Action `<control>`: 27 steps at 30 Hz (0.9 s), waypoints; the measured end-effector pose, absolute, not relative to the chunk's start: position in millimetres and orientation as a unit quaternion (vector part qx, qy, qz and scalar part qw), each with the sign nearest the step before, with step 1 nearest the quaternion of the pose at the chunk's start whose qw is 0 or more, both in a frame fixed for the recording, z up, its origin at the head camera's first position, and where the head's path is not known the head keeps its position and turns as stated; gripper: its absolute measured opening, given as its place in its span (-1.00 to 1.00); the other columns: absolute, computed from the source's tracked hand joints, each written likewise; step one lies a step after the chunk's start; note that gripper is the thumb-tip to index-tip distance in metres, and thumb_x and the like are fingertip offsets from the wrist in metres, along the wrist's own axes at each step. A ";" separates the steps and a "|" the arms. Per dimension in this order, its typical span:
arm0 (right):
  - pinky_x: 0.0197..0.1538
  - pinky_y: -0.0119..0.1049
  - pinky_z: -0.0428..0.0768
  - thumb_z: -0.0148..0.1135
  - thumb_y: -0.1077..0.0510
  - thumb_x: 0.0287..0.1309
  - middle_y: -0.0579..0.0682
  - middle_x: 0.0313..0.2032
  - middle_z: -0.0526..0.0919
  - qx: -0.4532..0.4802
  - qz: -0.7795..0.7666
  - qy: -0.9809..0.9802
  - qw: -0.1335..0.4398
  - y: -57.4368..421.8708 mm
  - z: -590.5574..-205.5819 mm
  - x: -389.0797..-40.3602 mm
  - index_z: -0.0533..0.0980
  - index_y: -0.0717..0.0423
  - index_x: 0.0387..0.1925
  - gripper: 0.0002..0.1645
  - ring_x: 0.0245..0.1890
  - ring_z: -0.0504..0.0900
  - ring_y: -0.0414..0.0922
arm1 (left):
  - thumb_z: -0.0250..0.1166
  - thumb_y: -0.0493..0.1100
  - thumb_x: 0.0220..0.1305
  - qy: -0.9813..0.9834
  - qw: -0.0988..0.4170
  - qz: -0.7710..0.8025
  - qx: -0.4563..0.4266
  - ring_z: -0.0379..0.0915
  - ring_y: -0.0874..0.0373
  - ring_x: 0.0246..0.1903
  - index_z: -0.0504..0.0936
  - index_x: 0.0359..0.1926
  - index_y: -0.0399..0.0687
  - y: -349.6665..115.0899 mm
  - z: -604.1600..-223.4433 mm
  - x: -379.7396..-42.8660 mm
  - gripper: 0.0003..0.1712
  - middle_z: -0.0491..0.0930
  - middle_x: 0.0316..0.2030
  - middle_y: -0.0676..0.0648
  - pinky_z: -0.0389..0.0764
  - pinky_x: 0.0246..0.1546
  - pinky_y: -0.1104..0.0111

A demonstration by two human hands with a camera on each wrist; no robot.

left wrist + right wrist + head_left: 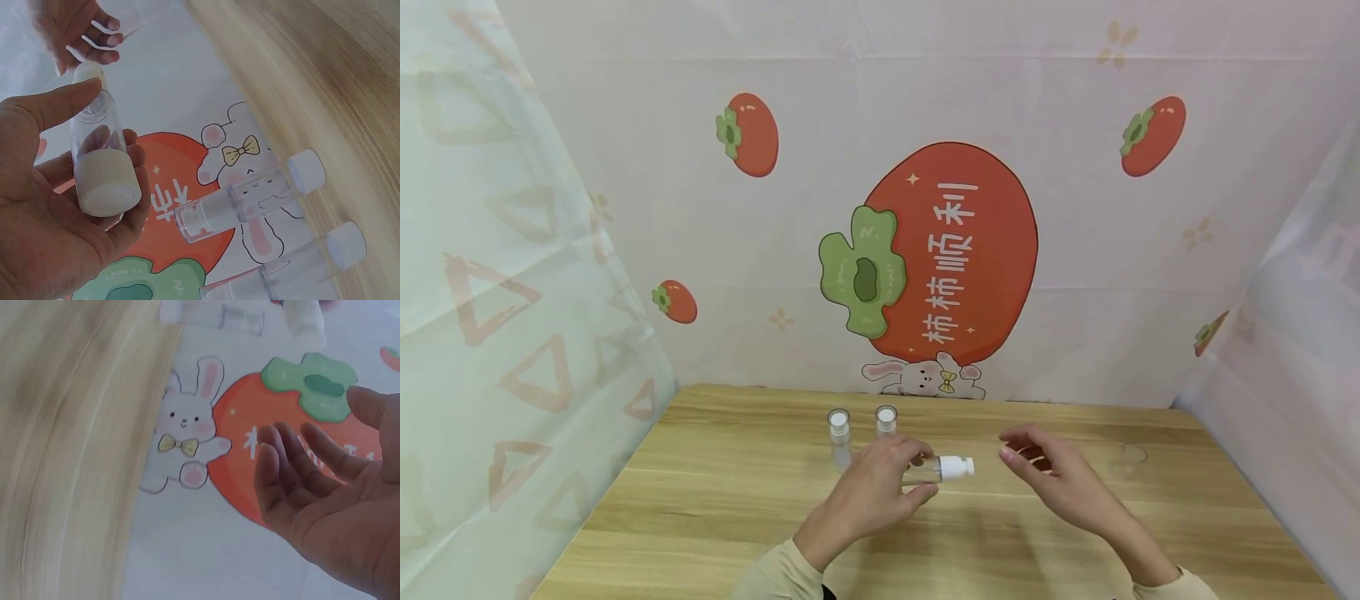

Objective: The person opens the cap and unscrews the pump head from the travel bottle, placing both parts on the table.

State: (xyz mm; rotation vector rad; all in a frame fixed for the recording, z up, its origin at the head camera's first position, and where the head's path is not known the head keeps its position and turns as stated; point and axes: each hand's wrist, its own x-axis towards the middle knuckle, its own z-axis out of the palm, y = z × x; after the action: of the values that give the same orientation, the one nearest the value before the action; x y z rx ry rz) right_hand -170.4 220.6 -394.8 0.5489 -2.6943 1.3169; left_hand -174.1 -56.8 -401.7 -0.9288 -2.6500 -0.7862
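Gripping a clear bottle [932,472] sideways over the wooden table [700,521] in the curled left hand [876,485] — pointing its white pump [957,467] toward the right hand [1063,483], loosely unfurled, empty, near but apart. Showing also two upright bottles [840,442] just beyond the left hand — plus a faint clear piece [1132,459] on the table past the right.

Head view: bright, diffuse, fairly even light; soft faint shadows on the bench [985,537] at lower centre; side sheet [467,208] at left pale and washed out; print on the back sheet [625,100] sharp. Left wrist view: dimmer, greyish; bench edge bowed at right; right hand [78,31] soft at upper left. Right wrist view: dull, hazy, low contrast; bottle [305,326] blurred at upper right.
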 end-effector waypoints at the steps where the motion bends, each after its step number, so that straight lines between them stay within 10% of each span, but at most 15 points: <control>1: -0.12 -0.26 0.64 0.19 -0.02 0.45 -0.09 -0.19 0.67 0.186 0.436 -0.880 0.039 217.7 -394.6 -169.2 0.57 0.16 0.08 -0.63 -0.19 0.65 -0.10 | 0.53 -0.03 0.17 -0.903 0.111 -0.268 -0.317 0.58 0.24 -0.19 0.70 -0.06 -0.04 -56.3 -401.3 -173.9 -0.65 0.70 -0.18 0.04 0.59 -0.18 0.36; 27: -0.34 -0.32 0.59 0.13 0.07 0.50 0.01 -0.28 0.65 0.259 0.497 -0.828 -0.034 182.8 -401.4 -163.3 0.57 0.10 -0.04 -0.78 -0.35 0.64 -0.20 | 0.53 -0.01 0.17 -0.901 0.118 -0.257 -0.328 0.55 0.29 -0.19 0.70 -0.05 -0.02 -50.6 -398.4 -171.5 -0.63 0.67 -0.20 0.09 0.58 -0.18 0.38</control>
State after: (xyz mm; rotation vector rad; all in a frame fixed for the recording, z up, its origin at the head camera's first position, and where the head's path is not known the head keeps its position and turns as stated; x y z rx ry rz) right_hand -163.3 182.8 -401.4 0.8314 -2.6585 1.5948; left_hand -171.5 -50.6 -398.4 -0.9595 -2.6364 -0.7510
